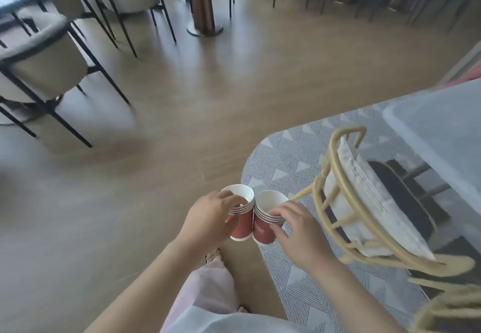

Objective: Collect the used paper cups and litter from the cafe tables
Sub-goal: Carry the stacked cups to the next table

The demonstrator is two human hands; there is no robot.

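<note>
I carry two stacks of red paper cups with white insides, side by side and touching, in front of my body above the floor. My left hand (pixel 208 218) grips the left stack of cups (pixel 240 224), fingers curled over its rims. My right hand (pixel 294 228) grips the right stack of cups (pixel 263 227), fingers over the rims and thumb on the side. Each stack holds several nested cups, and both top cups look empty.
A yellow rattan chair (pixel 335 218) with a white cushion stands close on my right, tucked at a pale table (pixel 442 129) on a patterned grey rug (pixel 283 161). Beige chairs with black legs (pixel 44 72) stand to the left, a table pedestal (pixel 204 18) further ahead. Wooden floor lies between.
</note>
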